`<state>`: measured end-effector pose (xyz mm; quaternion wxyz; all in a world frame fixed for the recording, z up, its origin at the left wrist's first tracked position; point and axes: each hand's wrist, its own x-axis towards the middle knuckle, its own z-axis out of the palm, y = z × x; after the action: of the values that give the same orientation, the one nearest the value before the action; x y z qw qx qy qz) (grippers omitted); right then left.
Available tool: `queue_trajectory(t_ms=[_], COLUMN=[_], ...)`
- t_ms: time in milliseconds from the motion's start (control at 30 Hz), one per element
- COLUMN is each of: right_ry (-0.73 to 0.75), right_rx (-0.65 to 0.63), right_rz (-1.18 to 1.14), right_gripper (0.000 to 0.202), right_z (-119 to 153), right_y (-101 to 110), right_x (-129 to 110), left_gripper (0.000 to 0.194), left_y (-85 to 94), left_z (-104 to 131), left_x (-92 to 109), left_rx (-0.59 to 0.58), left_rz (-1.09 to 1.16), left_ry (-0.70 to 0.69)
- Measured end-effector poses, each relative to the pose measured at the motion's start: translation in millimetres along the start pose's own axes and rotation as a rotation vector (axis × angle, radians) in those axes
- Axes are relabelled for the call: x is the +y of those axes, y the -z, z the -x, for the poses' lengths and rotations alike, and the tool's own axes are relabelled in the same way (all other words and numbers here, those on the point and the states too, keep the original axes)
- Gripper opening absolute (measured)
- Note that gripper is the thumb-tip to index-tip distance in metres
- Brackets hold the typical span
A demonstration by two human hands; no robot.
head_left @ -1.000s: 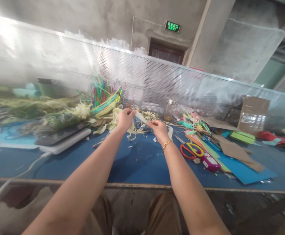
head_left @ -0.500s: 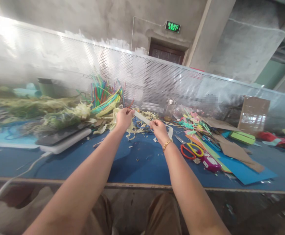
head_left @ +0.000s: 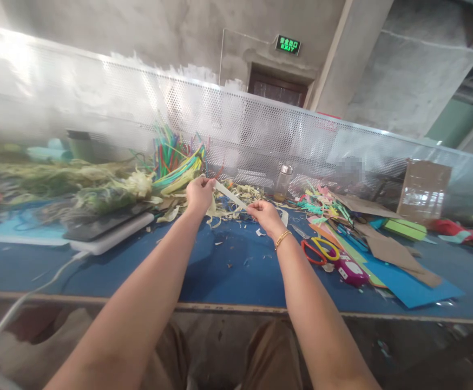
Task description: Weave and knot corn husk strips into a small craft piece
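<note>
A narrow pale strip [head_left: 230, 195], perhaps paper or husk, is stretched between my two hands above the blue table. My left hand [head_left: 199, 194] is closed, pinching the strip's upper left end. The lower right part sits between the thumb and fingers of my right hand [head_left: 265, 214]. From behind my right hand a loose pale tail [head_left: 284, 218] hangs down. Beneath and beyond the strip lies a heap of pale yellow scraps [head_left: 244, 192]. To the right of my right wrist are scissors [head_left: 320, 250] with red and yellow handles.
Pipe cleaners [head_left: 175, 160] and fibre bundles [head_left: 102, 200] lie left, beside a white device [head_left: 112, 238] with a cable. A glass bottle [head_left: 284, 181] stands behind. On the right are a purple tape measure [head_left: 350, 271], blue card [head_left: 415, 287] and cardboard [head_left: 399, 252]. A perforated metal screen [head_left: 228, 124] backs the table.
My left hand has shifted slightly left and my right hand slightly right, so a longer stretch of the strip shows between them. Both still pinch it.
</note>
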<state>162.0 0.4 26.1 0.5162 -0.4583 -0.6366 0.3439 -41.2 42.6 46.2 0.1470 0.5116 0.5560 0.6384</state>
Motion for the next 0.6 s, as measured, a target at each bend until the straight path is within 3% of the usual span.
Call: queue_trajectory(t_ms=[600], right_ry=[-0.033], right_rx=[0.126], right_rz=[0.193], right_gripper=[0.010], right_z=[-5.2], right_y=[13.4], right_x=[8.2], left_gripper=[0.018], left_y=[8.8], left_z=[-7.0], left_x=[-4.0], left_rx=[0.095], left_rz=[0.077], left_ry=[0.056])
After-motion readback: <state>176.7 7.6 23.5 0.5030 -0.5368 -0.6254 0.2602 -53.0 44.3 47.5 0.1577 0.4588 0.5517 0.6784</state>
